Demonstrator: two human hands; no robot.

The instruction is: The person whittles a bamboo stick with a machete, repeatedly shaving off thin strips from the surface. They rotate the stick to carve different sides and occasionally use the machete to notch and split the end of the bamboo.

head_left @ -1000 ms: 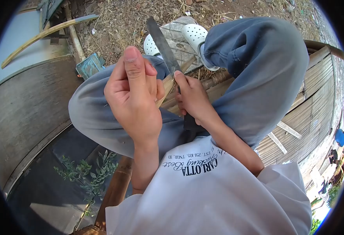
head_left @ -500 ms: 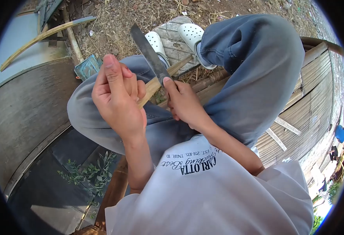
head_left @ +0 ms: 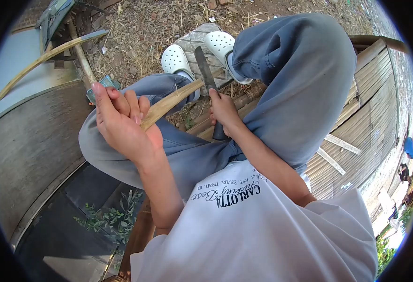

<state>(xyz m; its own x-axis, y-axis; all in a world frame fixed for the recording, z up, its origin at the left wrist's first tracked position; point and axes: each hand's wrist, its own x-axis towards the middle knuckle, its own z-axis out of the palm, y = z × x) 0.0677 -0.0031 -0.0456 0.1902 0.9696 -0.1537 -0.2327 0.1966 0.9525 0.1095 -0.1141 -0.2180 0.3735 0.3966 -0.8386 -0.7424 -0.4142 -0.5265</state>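
My left hand [head_left: 124, 127] is closed around the lower part of a pale strip of wood [head_left: 174, 99], thumb pointing up and fingers curled. The strip slants up to the right, and its far end lies close to the blade. My right hand [head_left: 225, 112] grips the dark handle of a machete [head_left: 203, 66]. Its long, dark, flat blade points away from me, between the two shoes. Whether the blade touches the strip's end, I cannot tell.
My bent legs in grey-blue trousers [head_left: 300, 70] surround the work. White clogs [head_left: 219, 43] rest on a wooden board [head_left: 204, 35]. A slatted bamboo bench [head_left: 361, 127] is at right, with two pale strips on it. A curved stick [head_left: 46, 56] lies upper left, and a leafy plant [head_left: 108, 218] stands lower left.
The machete has swung right, its tip moving from beside the left clog to between both clogs. My left hand has shifted slightly left, and more of the wood strip shows.
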